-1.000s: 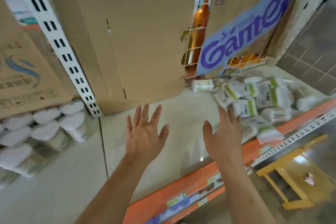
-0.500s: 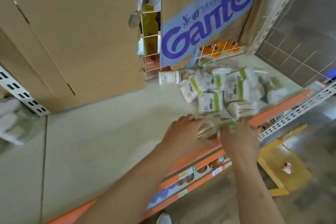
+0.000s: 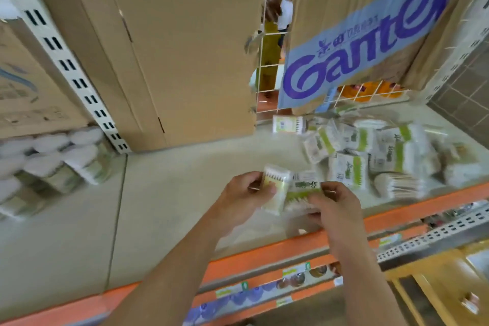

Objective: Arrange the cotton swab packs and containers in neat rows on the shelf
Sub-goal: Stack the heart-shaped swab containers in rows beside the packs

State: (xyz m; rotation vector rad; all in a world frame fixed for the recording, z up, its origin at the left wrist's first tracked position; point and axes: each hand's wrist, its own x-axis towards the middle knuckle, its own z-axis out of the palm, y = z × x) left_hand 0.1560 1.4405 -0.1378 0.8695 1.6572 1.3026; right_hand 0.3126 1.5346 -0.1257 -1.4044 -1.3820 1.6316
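Above the cream shelf, my left hand grips a white-and-green cotton swab pack by its left end. My right hand holds a second cotton swab pack that overlaps the first. A loose pile of cotton swab packs lies at the right of the shelf. One round swab container lies on its side behind the pile. Heart-lidded swab containers stand grouped on the neighbouring shelf at left.
Large cardboard boxes fill the back of the shelf, one with a blue Ganten label. A white slotted upright divides the shelf bays. The orange front rail runs below my hands. A yellow frame stands on the floor at lower right.
My hands were empty and open a second ago, then reached into the pile's near edge. Now they have drawn back left, each holding a pack above the shelf. The view swung left.
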